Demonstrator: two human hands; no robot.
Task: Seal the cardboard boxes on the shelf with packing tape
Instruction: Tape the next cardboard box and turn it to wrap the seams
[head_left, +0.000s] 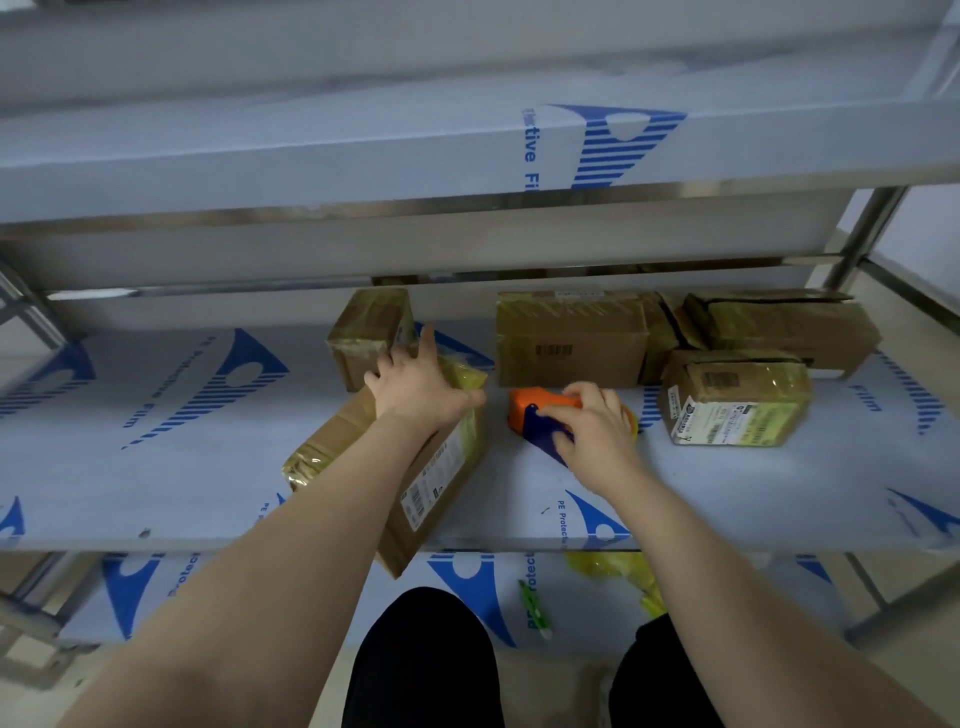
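Boxes crowd the middle shelf, five by my count, though the cluster at the back right overlaps and may hide another. The left hand lies flat on the long box that juts past the shelf's front edge, fingers spread wide and pressing down rather than gripping. The right hand rests just beside it on the single tape dispenser — orange body, blue handle — with fingers curled over the handle; whether they have closed into a full grip, I cannot tell. The dispenser sits on the shelf between the long box and the small labelled box. The step in hand looks like taking up the dispenser while steadying the box. The next move likely calls for a firm hold on the handle, then a lift across to the box's seam — with the left hand holding the box, since it overhangs and could tip.
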